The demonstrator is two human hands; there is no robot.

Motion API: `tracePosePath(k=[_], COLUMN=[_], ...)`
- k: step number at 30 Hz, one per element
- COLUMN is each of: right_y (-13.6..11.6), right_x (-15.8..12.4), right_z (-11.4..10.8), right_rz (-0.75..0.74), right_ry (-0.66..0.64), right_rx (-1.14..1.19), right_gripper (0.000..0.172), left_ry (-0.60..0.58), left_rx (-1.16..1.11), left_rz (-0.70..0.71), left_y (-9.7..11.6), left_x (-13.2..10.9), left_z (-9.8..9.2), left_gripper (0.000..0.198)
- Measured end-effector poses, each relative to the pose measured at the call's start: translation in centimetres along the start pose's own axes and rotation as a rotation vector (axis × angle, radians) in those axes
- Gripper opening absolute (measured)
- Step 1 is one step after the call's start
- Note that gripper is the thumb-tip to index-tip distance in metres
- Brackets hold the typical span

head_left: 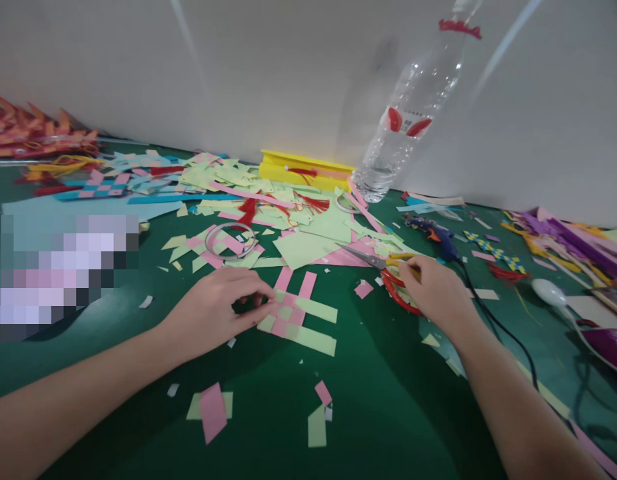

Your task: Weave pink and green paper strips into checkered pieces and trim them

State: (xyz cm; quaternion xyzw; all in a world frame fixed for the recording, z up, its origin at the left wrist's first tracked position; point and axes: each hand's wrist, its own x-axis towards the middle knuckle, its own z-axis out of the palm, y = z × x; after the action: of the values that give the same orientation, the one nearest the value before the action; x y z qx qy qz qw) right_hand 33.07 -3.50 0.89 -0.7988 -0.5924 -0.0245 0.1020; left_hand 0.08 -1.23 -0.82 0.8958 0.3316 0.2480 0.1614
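Observation:
A small woven paper piece (pixel 291 310) of pink and pale green strips hangs just over the green tabletop, its loose strip ends pointing up and to the right. Thumb and fingers of my left hand (pixel 223 303) pinch its left edge. At the right, my right hand (pixel 433 290) has its fingers closed on the handles of a pair of scissors (pixel 361 257). One handle is yellow and the other red. The blades point left towards a pile of paper strips (pixel 308 243). The fingertips on the handles are partly hidden.
A clear plastic bottle (pixel 411 127) leans by the grey wall. Rolls of tape (pixel 231 241), a yellow folded strip (pixel 306 170), and red tassels lie among scraps. A blue glue gun (pixel 438 241) with a black cord and a white spoon-shaped item (pixel 548 291) are at the right.

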Motion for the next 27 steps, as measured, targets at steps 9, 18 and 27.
tracePosePath(k=[9, 18, 27], right_y=[0.7, 1.3, 0.9], right_x=[0.1, 0.1, -0.3], right_z=[1.0, 1.0, 0.2], right_rz=[-0.147, -0.226, -0.323], right_ry=[0.108, 0.051, 0.188], right_rx=[0.015, -0.055, -0.048], right_gripper=[0.023, 0.031, 0.025], left_ry=[-0.083, -0.093, -0.152], left_rx=[0.074, 0.141, 0.16], left_rz=[-0.002, -0.074, -0.145], left_y=[0.2, -0.5, 0.3], left_x=[0.3, 0.1, 0.2], left_z=[0.0, -0.1, -0.2], left_gripper=[0.031, 0.029, 0.055])
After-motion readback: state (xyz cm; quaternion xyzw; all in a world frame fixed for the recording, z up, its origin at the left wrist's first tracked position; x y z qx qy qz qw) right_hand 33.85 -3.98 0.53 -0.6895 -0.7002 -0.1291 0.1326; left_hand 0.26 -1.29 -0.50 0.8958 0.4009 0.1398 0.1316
